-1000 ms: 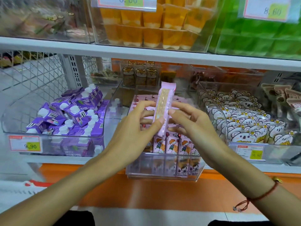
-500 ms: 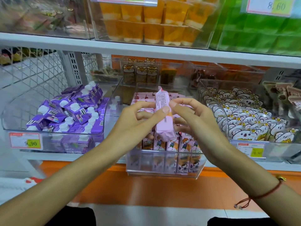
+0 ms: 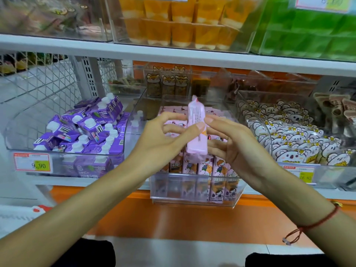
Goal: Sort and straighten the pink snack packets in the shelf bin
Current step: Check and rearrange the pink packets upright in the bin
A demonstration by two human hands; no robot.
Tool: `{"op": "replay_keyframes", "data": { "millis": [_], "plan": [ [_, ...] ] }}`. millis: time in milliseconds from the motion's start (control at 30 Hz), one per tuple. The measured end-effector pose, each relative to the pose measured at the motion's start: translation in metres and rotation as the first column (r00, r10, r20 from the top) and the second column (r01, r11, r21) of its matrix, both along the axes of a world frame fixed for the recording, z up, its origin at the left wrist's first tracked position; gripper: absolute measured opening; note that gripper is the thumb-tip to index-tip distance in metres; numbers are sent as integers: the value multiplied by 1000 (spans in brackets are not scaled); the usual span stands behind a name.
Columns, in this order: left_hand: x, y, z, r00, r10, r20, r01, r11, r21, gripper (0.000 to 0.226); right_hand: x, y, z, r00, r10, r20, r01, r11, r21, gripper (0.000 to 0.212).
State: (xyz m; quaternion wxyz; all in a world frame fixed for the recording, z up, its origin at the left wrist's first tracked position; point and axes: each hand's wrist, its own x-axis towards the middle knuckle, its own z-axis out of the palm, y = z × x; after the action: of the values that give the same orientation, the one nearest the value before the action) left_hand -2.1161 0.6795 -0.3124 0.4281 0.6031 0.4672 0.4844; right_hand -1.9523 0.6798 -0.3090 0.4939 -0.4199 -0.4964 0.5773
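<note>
A pink snack packet [image 3: 196, 130] stands upright in the air above the clear shelf bin [image 3: 194, 191]. My left hand [image 3: 163, 139] pinches it between thumb and fingers from the left. My right hand [image 3: 233, 143] touches its right side with fingers spread and nearly straight. In the bin, a front row of pink packets with cartoon children [image 3: 204, 166] stands upright. More pink packets [image 3: 173, 110] lie flat at the back, partly hidden by my hands.
A bin of purple drink cartons [image 3: 81, 132] sits to the left, and a bin of white bear-print packets [image 3: 292, 139] to the right. Orange jelly cups [image 3: 183, 22] fill the upper shelf. Small jars [image 3: 167, 81] stand behind the pink bin.
The packet has been turned in my hands from its striped face to its printed back and lowered slightly. My right hand's fingers have loosened from it.
</note>
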Motion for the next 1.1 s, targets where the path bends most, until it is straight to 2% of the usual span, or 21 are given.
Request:
{"op": "replay_keyframes", "data": {
  "millis": [67, 133, 233, 400, 533, 667, 733, 833, 900, 967, 1033, 1100],
  "plan": [
    [-6, 2, 2, 1000, -7, -22, 10, 990, 138, 43, 4, 1, 2, 999, 49, -15, -48, 996, 79, 48],
    [-10, 3, 3, 998, -30, -62, 45, 965, 258, 39, 7, 1, 3, 996, 87, 13, -88, 978, 191, 43],
    [-13, 4, 0, 995, -80, -65, 97, 938, 334, 39, 7, 0, 1, 993, 48, 107, -82, 936, 342, 38],
    [-15, 5, -5, 994, -45, -104, 75, 946, 316, 33, 7, 0, -3, 972, -33, 234, -70, 905, 420, 41],
    [-12, 5, -4, 996, 8, -86, 19, 951, 308, 31, 4, -1, -11, 910, -46, 412, -170, 864, 474, 62],
    [-6, 1, -4, 993, -116, -19, 117, 977, 177, 27, -6, 0, -17, 901, -225, 372, -52, 794, 606, 52],
    [-5, 1, -2, 997, -73, -4, 73, 982, 177, 19, -8, 2, -17, 833, -342, 435, -58, 728, 683, 51],
    [-11, 6, 1, 995, 32, 95, -52, 976, 211, 5, -6, 8, -13, 777, -347, 526, -144, 716, 684, 62],
    [-21, 13, 2, 987, 123, 103, -146, 953, 265, 3, -2, 21, -10, 696, -339, 633, -194, 760, 620, 75],
    [-33, 24, 3, 967, 205, 150, -244, 913, 328, 5, 4, 42, -9, 565, -349, 748, -179, 833, 524, 78],
    [-42, 36, 6, 956, 235, 174, -284, 887, 363, 8, 6, 63, -13, 431, -323, 843, -157, 893, 423, 66],
    [-43, 49, 8, 965, 223, 137, -259, 890, 375, 13, 2, 81, -18, 328, -286, 900, -173, 919, 354, 51]
  ]
}}
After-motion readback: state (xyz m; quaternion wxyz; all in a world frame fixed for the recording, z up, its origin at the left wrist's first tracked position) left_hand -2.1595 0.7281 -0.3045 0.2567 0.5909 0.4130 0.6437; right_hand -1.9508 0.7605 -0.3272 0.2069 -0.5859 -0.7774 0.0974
